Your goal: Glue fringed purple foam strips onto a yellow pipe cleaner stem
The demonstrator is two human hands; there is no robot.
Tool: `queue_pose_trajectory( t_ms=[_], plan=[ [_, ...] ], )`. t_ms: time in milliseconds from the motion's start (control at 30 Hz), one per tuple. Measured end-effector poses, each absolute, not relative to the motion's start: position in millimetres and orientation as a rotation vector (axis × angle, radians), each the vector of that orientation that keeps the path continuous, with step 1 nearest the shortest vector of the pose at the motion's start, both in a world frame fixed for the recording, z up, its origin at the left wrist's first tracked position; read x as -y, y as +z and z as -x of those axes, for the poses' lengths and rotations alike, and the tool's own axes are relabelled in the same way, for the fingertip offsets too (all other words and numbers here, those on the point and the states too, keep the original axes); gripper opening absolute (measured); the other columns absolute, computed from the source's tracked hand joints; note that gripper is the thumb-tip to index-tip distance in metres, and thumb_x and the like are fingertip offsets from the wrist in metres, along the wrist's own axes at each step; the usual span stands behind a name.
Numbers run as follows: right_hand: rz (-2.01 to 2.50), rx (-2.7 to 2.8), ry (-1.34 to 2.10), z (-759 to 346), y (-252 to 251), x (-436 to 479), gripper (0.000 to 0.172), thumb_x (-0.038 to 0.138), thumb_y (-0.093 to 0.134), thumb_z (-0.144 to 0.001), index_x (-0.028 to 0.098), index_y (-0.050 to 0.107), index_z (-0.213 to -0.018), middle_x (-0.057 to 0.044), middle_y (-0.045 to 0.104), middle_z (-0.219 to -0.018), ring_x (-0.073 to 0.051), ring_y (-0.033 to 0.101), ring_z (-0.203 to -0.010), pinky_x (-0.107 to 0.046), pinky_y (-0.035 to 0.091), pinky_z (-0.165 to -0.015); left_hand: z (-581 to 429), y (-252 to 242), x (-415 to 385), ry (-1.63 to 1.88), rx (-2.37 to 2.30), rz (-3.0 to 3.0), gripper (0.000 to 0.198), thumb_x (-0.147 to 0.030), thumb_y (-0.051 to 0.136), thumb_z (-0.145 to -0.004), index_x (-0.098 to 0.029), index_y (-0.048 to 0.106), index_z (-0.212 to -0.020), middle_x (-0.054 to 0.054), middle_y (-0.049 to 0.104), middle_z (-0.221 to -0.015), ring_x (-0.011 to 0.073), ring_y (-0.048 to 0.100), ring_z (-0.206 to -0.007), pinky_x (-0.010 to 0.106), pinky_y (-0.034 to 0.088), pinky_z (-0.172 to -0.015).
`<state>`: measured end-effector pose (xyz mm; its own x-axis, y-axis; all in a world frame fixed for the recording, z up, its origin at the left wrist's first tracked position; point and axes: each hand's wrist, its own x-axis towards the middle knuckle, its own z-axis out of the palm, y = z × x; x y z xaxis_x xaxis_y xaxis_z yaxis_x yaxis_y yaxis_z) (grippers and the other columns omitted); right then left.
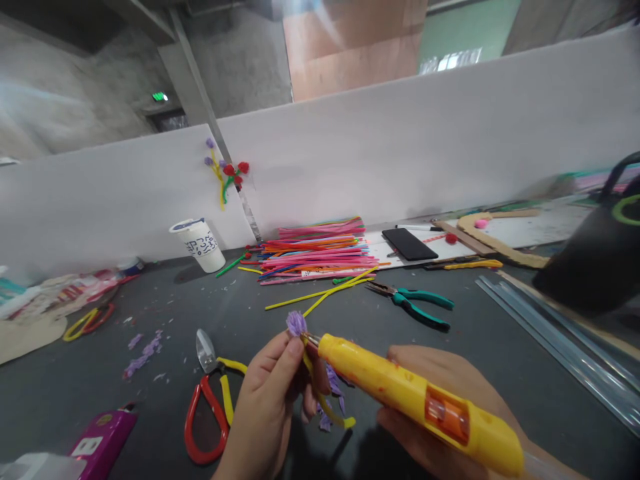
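Between the thumb and fingers of my left hand [273,393] is a purple paper flower [297,323] on a yellow pipe cleaner stem [324,403]. The stem hangs down past my fingers with a bent lower end. My right hand [440,373] grips a yellow hot glue gun [395,370], a clear glue stick trailing from its rear. The metal nozzle touches or nearly touches the base of the purple flower. Purple crepe scraps [333,390] show behind and below my left hand, partly hidden. Wire cutters [207,393] with red and yellow handles lie just left of that hand.
Bundled pipe cleaners [315,250] lie by the white partition [400,147]. Teal-handled pliers [415,303], a black phone [410,244] and clear glue sticks [555,347] are to the right. A paper cup [200,245], scissors [90,322] and a purple box [103,440] are on the left.
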<state>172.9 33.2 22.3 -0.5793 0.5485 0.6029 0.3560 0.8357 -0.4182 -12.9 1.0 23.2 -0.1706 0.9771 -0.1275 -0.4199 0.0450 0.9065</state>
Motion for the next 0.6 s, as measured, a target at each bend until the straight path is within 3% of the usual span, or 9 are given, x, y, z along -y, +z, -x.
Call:
queue_pose_trajectory(
  t_ms=[267,600],
  plan=[
    [0.660,2.269,0.344,-172.4,23.4,-35.1,0.023,0.026,0.046,-0.087,0.022,0.044,-0.065,0.004,0.047,-0.056,-0.011,0.044,-0.049,-0.025,0.032,-0.050,11.2,24.3,0.0,1.452,-1.063,-0.715,0.028,-0.040,0.071,-0.071,-0.015,0.063,-0.064,-0.003,0.058,-0.046,0.0035,0.044,-0.035,0.012,0.033,-0.035],
    [0.670,2.288,0.271,-171.8,24.0,-36.7,0.026,0.029,0.043,-0.089,0.021,0.047,-0.065,0.002,0.051,-0.056,-0.012,0.048,-0.049,-0.025,0.034,-0.051,10.4,24.9,0.0,1.457,-1.062,-0.704,0.028,-0.039,0.072,-0.072,-0.015,0.062,-0.063,-0.003,0.058,-0.047,0.0030,0.045,-0.035,0.011,0.033,-0.035]
  ],
)
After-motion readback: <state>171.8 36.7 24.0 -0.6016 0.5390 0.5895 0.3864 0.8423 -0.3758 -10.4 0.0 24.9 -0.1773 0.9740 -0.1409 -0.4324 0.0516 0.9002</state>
